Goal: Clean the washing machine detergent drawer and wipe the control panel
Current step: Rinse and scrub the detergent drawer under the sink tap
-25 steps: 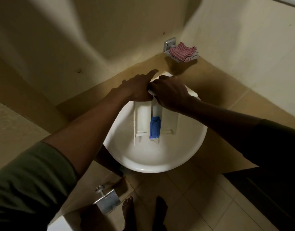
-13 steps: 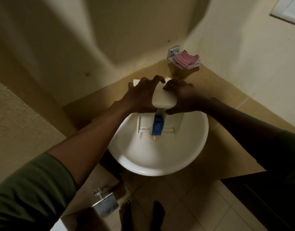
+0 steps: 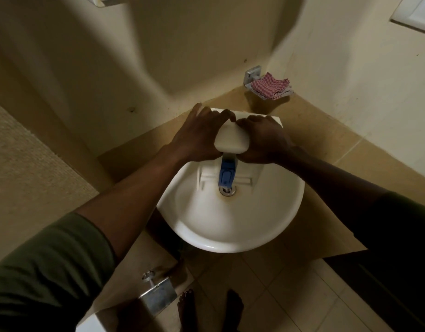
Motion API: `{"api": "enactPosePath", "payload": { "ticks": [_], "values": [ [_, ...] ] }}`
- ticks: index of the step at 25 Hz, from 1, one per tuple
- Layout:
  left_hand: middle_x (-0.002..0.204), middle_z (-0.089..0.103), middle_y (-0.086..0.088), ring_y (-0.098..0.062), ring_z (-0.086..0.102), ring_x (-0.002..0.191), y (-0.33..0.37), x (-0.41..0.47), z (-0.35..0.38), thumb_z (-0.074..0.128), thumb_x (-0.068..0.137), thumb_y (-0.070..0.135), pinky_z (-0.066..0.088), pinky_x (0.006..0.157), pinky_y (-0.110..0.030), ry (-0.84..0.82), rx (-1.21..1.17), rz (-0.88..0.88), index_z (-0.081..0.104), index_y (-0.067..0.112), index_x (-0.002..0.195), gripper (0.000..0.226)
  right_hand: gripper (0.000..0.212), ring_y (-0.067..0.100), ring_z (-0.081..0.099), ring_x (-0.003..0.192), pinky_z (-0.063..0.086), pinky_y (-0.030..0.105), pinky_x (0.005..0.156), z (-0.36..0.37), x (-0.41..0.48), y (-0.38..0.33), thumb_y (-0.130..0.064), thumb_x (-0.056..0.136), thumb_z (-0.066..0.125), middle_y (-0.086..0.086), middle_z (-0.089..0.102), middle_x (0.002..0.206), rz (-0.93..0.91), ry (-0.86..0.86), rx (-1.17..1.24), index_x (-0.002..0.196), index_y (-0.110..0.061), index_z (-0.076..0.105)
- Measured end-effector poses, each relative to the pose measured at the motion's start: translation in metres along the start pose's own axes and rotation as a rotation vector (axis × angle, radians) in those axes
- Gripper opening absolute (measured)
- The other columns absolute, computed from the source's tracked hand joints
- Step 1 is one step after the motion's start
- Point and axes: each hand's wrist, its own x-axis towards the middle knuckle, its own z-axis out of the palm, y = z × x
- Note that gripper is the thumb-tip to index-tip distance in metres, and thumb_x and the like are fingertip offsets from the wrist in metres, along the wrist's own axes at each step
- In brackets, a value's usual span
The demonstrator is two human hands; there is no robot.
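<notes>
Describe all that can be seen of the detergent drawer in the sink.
The detergent drawer is white, plastic by its look, with a rounded front panel and long compartments; a blue insert sits in the middle one. It slopes down into the white sink, its lower end near the drain. The left hand and the right hand grip its front end.

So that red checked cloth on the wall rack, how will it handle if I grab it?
The red checked cloth lies crumpled in soft folds, so it is probably floppy and light. It hangs over the edge of the metal rack, so a pinch should lift it, though a corner might snag.
</notes>
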Motion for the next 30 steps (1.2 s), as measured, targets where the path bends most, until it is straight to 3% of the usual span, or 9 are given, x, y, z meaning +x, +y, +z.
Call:
{"api": "enactPosePath", "payload": {
  "ticks": [2, 4, 7, 11, 15, 19, 23, 30],
  "values": [
    [0.115, 0.06, -0.004, -0.025, 0.048, 0.11, 0.003, -0.002, -0.004, 0.071, 0.063, 0.042, 0.04, 0.091, -0.036, 0.004, -0.096, -0.029, 0.049, 0.022, 0.13, 0.073, 0.082, 0.036, 0.061, 0.105, 0.047, 0.046, 0.093, 0.0, -0.002, -0.001, -0.054, 0.065, 0.072, 0.018, 0.065, 0.118, -0.014, 0.036, 0.001, 0.128, -0.005, 0.056],
    [0.113, 0.058, -0.003, -0.022, 0.048, 0.107, 0.009, -0.002, -0.009, 0.074, 0.065, 0.036, 0.039, 0.079, -0.031, -0.004, -0.161, -0.059, 0.049, 0.021, 0.129, 0.071, 0.081, 0.037, 0.061, 0.106, 0.046, 0.046, 0.093, -0.003, -0.003, -0.001, -0.052, 0.066, 0.075, 0.019, 0.064, 0.119, -0.009, 0.036, -0.004, 0.128, -0.005, 0.056],
    [0.109, 0.055, -0.003, -0.017, 0.045, 0.096, 0.012, -0.002, -0.012, 0.077, 0.065, 0.031, 0.034, 0.072, -0.028, 0.029, -0.165, -0.073, 0.051, 0.019, 0.126, 0.067, 0.079, 0.038, 0.063, 0.101, 0.049, 0.046, 0.09, -0.008, -0.003, 0.001, -0.051, 0.065, 0.077, 0.019, 0.066, 0.115, -0.034, 0.084, -0.032, 0.125, -0.003, 0.058],
    [0.102, 0.053, -0.006, -0.022, 0.047, 0.092, 0.011, -0.005, 0.0, 0.075, 0.063, 0.03, 0.034, 0.067, -0.03, -0.004, -0.092, -0.056, 0.052, 0.017, 0.111, 0.055, 0.076, 0.038, 0.064, 0.099, 0.051, 0.046, 0.087, -0.004, -0.011, 0.001, -0.051, 0.066, 0.075, 0.021, 0.066, 0.113, -0.046, 0.029, -0.03, 0.123, -0.003, 0.059],
    [0.09, 0.055, -0.003, -0.024, 0.046, 0.088, 0.011, -0.007, 0.001, 0.069, 0.058, 0.03, 0.03, 0.067, -0.03, 0.084, -0.001, 0.036, 0.053, 0.014, 0.1, 0.047, 0.081, 0.041, 0.066, 0.084, 0.054, 0.047, 0.076, -0.003, -0.014, 0.001, -0.054, 0.059, 0.074, 0.024, 0.069, 0.1, -0.061, 0.125, -0.059, 0.116, 0.002, 0.062],
    [0.095, 0.057, -0.001, -0.023, 0.046, 0.091, 0.012, -0.007, -0.002, 0.059, 0.061, 0.045, 0.03, 0.066, -0.029, 0.129, -0.043, 0.04, 0.055, 0.016, 0.105, 0.052, 0.081, 0.039, 0.065, 0.086, 0.054, 0.046, 0.078, -0.005, -0.015, 0.0, -0.057, 0.06, 0.069, 0.023, 0.068, 0.1, -0.052, 0.162, -0.089, 0.116, 0.001, 0.061],
    [0.094, 0.058, -0.002, -0.023, 0.047, 0.092, 0.017, -0.016, 0.005, 0.07, 0.063, 0.037, 0.032, 0.066, -0.03, 0.088, -0.049, 0.035, 0.055, 0.017, 0.106, 0.05, 0.08, 0.042, 0.065, 0.09, 0.053, 0.048, 0.081, 0.001, -0.023, -0.004, -0.049, 0.062, 0.08, 0.024, 0.067, 0.105, -0.046, 0.101, -0.088, 0.121, 0.0, 0.059],
    [0.107, 0.058, -0.008, -0.025, 0.05, 0.101, 0.015, -0.02, 0.0, 0.078, 0.065, 0.03, 0.042, 0.068, -0.033, 0.08, -0.121, 0.024, 0.057, 0.015, 0.113, 0.055, 0.076, 0.037, 0.065, 0.091, 0.054, 0.045, 0.08, -0.005, -0.028, -0.013, -0.054, 0.061, 0.069, 0.02, 0.068, 0.105, -0.008, 0.098, -0.039, 0.117, -0.003, 0.062]
  ]
}}
